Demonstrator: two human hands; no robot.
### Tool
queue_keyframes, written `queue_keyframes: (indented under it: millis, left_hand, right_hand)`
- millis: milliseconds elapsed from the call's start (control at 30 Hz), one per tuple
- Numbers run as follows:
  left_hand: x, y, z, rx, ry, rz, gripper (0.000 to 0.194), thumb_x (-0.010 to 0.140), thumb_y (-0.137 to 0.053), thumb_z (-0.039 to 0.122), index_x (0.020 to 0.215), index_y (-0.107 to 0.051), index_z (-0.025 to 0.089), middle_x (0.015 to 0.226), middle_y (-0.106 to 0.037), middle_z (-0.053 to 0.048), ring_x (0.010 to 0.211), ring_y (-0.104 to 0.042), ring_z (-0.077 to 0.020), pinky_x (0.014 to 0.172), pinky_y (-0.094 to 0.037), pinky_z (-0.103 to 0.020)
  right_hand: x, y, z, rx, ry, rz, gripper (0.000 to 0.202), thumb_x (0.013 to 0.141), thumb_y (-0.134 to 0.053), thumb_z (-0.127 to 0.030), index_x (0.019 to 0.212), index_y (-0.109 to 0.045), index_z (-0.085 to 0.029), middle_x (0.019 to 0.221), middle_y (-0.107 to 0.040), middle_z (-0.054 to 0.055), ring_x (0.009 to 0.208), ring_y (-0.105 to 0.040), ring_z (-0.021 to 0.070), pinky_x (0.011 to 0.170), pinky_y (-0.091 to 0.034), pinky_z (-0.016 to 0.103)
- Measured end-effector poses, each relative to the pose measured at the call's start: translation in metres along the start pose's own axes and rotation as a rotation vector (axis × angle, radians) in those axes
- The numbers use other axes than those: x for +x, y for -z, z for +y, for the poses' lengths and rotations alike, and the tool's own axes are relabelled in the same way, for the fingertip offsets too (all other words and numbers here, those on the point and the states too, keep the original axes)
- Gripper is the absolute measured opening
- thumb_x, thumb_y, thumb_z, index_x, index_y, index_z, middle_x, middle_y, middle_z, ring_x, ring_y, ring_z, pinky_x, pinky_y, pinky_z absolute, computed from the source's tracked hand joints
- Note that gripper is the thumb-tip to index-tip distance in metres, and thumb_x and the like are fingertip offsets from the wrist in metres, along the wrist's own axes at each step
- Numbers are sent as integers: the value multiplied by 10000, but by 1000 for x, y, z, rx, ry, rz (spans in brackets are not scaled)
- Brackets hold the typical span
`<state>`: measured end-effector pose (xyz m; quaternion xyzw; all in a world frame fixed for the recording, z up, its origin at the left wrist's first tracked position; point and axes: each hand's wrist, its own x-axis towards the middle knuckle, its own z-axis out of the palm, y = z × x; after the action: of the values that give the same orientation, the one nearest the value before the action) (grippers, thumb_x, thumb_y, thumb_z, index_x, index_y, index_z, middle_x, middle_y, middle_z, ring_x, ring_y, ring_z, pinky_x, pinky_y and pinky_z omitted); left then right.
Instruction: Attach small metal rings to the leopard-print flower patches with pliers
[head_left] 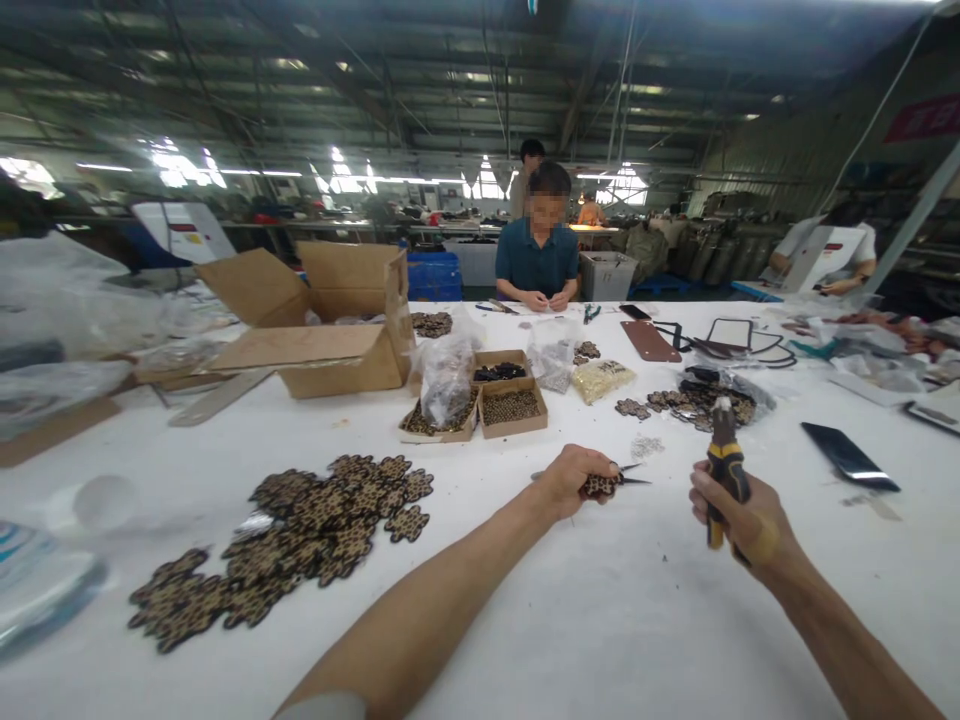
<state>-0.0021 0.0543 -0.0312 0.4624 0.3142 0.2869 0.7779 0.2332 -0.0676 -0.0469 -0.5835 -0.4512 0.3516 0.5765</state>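
My left hand (574,478) is closed on a small leopard-print piece (602,486). Thin pointed metal tips (636,480) stick out just beyond it; whether my hand also holds that tool is hard to make out. To the right, my right hand (742,520) grips yellow-and-black pliers (725,460) upright, jaws up, above the white table (570,620). The pliers and the leopard-print piece are apart. Small silvery bits (647,447) lie on the table between and beyond my hands. A large pile of flower-shaped leopard-print pieces (300,540) spreads out at the left.
Small boxes of metal parts (514,408) stand beyond my left hand, beside a big open carton (337,360). A black phone (849,456) lies at the right. More leopard-print pieces (697,400) sit behind the pliers. A person (537,255) works across the table.
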Motion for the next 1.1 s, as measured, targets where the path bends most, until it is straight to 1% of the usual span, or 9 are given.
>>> queue_keyframes:
  millis: [67, 167, 233, 333, 667, 800, 900, 967, 1100]
  left_hand:
    - [1, -1, -1, 46, 2, 9, 224, 567, -822, 231, 617, -666, 79, 541, -635, -74, 452, -537, -135, 443, -372, -272]
    - [2, -1, -3, 100, -11, 15, 218, 571, -811, 241, 586, -658, 86, 502, -610, -56, 414, -503, -122, 415, -334, -262]
    - [3, -2, -3, 114, -20, 18, 211, 567, -801, 239, 564, -649, 93, 473, -586, -42, 407, -497, -123, 404, -329, -260]
    - [1, -3, -2, 124, -22, 27, 205, 546, -791, 224, 528, -626, 103, 461, -572, -33, 413, -498, -122, 395, -334, -254]
    - [-5, -9, 0, 199, 30, 72, 187, 555, -774, 213, 533, -624, 105, 475, -568, -20, 416, -479, -106, 382, -327, -239]
    - [-5, -8, 1, 217, 47, 63, 144, 559, -747, 192, 575, -641, 97, 503, -591, -28, 409, -493, -111, 368, -321, -235]
    - [-4, -5, 1, 189, 73, 12, 133, 549, -729, 169, 628, -660, 87, 549, -619, -37, 419, -505, -114, 359, -322, -228]
    - [-3, -1, 2, 146, 97, -17, 127, 542, -714, 160, 623, -649, 87, 557, -619, -44, 419, -518, -129, 354, -338, -240]
    - [-3, 5, 3, 75, 165, -30, 146, 522, -727, 158, 586, -615, 89, 557, -610, -55, 426, -534, -143, 378, -392, -267]
  right_hand:
    - [4, -17, -15, -32, 40, -46, 418, 815, -732, -507, 1051, -592, -191, 759, -623, 28, 630, -582, 190, 592, -515, 335]
    - [9, -37, -29, -171, 88, -144, 348, 820, -717, -485, 971, -623, -185, 735, -625, 29, 617, -575, 179, 570, -501, 309]
    - [10, -47, -32, -240, 110, -197, 337, 830, -694, -488, 960, -629, -184, 725, -622, 29, 586, -554, 168, 536, -481, 296]
    - [9, -57, -31, -336, 192, -226, 316, 838, -681, -473, 961, -628, -187, 760, -650, 43, 617, -560, 173, 570, -481, 294]
    - [9, -58, -29, -477, 357, -291, 189, 881, -618, -389, 914, -602, -203, 725, -604, 10, 612, -510, 159, 581, -431, 270]
    - [9, -59, -36, -522, 429, -322, 170, 891, -594, -378, 886, -593, -208, 714, -572, 3, 622, -489, 158, 583, -405, 268]
    - [7, -60, -41, -520, 471, -360, 166, 911, -568, -364, 854, -581, -209, 711, -551, -2, 630, -470, 152, 585, -387, 264]
    - [6, -63, -41, -499, 492, -350, 176, 923, -556, -357, 835, -570, -206, 707, -534, -7, 633, -455, 147, 589, -379, 263]
    - [4, -69, -34, -429, 492, -261, 187, 929, -561, -360, 839, -565, -195, 707, -517, -12, 633, -436, 139, 579, -368, 260]
